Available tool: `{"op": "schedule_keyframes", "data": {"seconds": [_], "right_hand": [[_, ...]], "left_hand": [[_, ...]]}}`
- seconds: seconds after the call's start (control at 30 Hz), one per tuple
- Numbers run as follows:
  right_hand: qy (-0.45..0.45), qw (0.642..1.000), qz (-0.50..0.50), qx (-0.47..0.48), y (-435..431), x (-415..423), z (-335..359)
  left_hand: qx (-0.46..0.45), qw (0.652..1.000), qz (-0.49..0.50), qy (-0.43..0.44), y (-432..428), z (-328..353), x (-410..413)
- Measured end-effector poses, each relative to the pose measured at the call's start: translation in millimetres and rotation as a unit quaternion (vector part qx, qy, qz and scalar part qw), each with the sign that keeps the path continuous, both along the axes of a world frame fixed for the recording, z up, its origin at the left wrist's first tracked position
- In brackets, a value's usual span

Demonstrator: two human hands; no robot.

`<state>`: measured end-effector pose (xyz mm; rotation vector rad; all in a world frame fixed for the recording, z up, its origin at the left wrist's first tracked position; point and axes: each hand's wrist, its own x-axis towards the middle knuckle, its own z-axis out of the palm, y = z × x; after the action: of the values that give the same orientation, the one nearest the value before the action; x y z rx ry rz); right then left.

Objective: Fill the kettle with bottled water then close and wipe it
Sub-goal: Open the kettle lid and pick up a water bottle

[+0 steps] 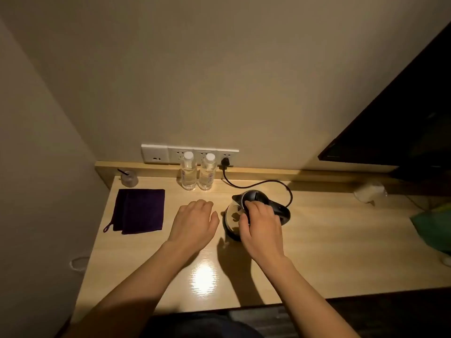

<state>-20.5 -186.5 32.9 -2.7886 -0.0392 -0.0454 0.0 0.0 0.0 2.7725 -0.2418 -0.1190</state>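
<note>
A metal kettle [231, 217] with a black lid and black handle stands on the wooden desk [329, 252], right of centre. My right hand [262, 224] lies over its top, fingers curled on the lid and hiding part of it. My left hand [195, 222] hovers flat and empty just left of the kettle, fingers slightly apart. Two clear water bottles with white caps, one on the left [188, 173] and one on the right [207, 173], stand upright at the back against the wall. A folded dark purple cloth [140, 211] lies at the left of the desk.
A black cord [256, 184] runs from a plug in the wall socket strip [170, 153] round behind the kettle. A small glass with a stick [128, 178] stands back left. A dark screen [402, 118] hangs at the right; a white object [369, 190] and green bag [434, 225] sit below it.
</note>
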Motion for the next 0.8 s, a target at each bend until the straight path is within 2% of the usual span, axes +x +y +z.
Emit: {"op": "schedule_keyframes", "data": {"seconds": [0.27, 0.5, 0.63, 0.8], "right_hand": [[0.031, 0.997, -0.063, 0.023, -28.2, 38.7, -8.4], [0.095, 0.99, -0.097, 0.037, -37.2, 61.2, -18.9], [0.103, 0.989, -0.104, 0.022, -38.0, 69.2, -23.0], [0.093, 0.989, -0.108, 0.04, -39.7, 70.9, -29.1]], "left_hand": [[-0.078, 0.996, -0.021, 0.048, -24.7, -12.9, 35.9], [-0.139, 0.983, -0.048, 0.108, -45.4, -21.5, 64.7], [-0.157, 0.976, -0.076, 0.129, -51.5, -25.1, 69.1], [-0.18, 0.972, -0.064, 0.136, -51.1, -25.2, 70.4]]}}
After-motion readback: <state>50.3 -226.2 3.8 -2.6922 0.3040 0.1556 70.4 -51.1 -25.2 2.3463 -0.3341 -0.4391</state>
